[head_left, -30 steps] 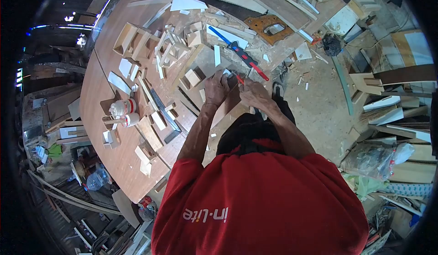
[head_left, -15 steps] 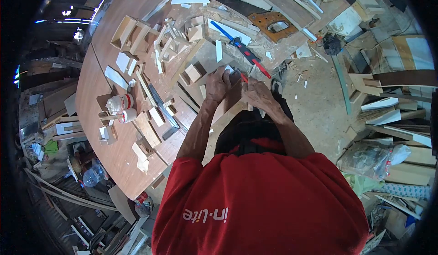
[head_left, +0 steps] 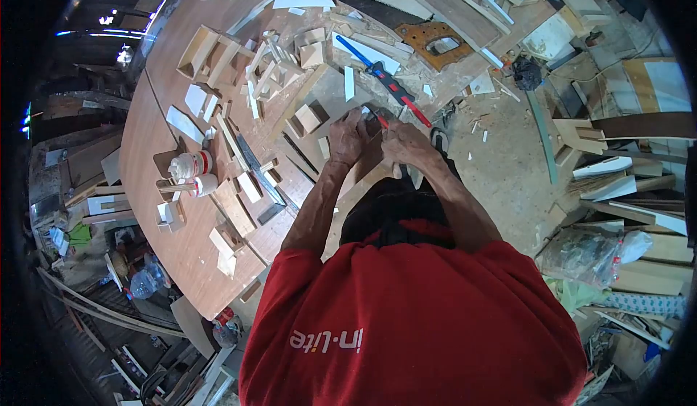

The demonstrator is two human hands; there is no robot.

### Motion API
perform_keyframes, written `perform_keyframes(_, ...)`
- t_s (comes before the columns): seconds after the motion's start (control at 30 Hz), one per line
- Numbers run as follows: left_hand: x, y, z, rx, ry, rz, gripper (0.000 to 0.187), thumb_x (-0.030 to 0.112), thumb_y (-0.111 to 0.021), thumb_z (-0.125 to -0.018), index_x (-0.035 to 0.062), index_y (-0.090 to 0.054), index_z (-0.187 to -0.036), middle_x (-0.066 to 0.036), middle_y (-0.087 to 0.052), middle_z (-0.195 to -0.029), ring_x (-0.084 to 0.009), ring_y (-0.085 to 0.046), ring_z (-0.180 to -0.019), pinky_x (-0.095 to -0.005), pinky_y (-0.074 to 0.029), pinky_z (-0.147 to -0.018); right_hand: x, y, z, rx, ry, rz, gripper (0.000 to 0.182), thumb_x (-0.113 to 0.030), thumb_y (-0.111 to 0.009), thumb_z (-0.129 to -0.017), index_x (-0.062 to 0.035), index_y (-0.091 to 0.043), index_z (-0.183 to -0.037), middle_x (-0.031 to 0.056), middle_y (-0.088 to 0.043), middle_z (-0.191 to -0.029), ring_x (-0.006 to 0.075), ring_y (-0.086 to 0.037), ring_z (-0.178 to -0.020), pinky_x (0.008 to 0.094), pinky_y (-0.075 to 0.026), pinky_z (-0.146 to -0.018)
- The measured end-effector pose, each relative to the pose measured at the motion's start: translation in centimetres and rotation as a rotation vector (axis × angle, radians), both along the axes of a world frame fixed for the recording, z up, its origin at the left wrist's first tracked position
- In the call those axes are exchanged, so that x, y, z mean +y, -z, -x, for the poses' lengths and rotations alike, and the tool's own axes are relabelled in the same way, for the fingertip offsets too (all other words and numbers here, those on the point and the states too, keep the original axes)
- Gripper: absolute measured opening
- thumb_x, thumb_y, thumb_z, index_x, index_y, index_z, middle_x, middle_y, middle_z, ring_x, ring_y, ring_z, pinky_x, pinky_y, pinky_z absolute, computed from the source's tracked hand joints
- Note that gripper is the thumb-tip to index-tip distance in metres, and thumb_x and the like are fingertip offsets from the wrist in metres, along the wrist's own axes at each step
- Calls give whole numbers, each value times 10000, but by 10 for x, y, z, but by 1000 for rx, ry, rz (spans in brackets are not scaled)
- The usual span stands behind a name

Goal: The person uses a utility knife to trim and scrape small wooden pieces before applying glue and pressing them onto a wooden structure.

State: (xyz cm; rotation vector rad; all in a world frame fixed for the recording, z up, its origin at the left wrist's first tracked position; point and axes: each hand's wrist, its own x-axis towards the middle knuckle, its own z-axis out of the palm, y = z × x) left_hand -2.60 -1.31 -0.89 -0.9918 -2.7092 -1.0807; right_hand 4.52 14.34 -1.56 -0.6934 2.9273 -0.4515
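At the near edge of the workbench (head_left: 170, 246), my left hand (head_left: 347, 137) presses its bent fingers on a small pale-edged piece (head_left: 365, 110), mostly hidden beneath them. My right hand (head_left: 406, 144) is closed round a slim red tool (head_left: 382, 120), whose kind I cannot make out; its tip points toward the left fingers. Just beyond lies a blue, grey and red tool (head_left: 392, 83) with a long narrow shape. A small wooden block (head_left: 311, 118) and a narrow white strip (head_left: 349, 83) are near my left hand.
A handsaw with a wooden handle (head_left: 435, 41) rests at the back. Glue tubs (head_left: 190, 165), small wooden boxes (head_left: 207, 50) and offcuts cover parts of the bench. Boards (head_left: 639, 166) and a plastic bag (head_left: 584, 253) stand on the right, a green strip (head_left: 542, 137) on the floor.
My right hand has shifted slightly left, closer to my left hand, and less of the red tool shows. My left hand stays nearly in place.
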Motion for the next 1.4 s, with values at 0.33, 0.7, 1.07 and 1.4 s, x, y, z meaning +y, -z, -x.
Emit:
perform_keyframes(0.33,2,-4,3,-107,-126,10,160,111,-567,-836,16,-615,-955,-229,-623,-760,-403,-616,-719,-444,-486,-629,-6,53,-17,-31,429,316,208,-115,-524,-837,78,-594,-868,227,-611,-777,368,-633,-613,416,-533,-564)
perform_keyframes(0.7,-2,-4,11,-274,-123,-83,193,56,-598,-815,6,-633,-998,-205,-627,-686,-299,-659,-619,-362,-501,-569,-9,-5,-15,74,181,-81,235,-117,-547,-822,70,-673,-755,141,-616,-740,282,-644,-701,373,-543,-625)
perform_keyframes(1.07,2,-2,14,-326,-276,-15,176,74,-619,-774,-3,-668,-925,-195,-645,-697,-283,-652,-603,-358,-497,-587,-17,-17,-19,-332,698,510,260,-191,-486,-858,48,-556,-931,269,-621,-827,421,-625,-803,481,-498,-709)
perform_keyframes(1.4,-2,-3,21,-472,-219,-26,171,83,-591,-814,-23,-659,-929,-153,-652,-668,-249,-655,-607,-358,-499,-599,-5,16,-36,-109,596,526,204,-189,-542,-831,13,-566,-852,226,-613,-703,380,-628,-660,462,-494,-577)
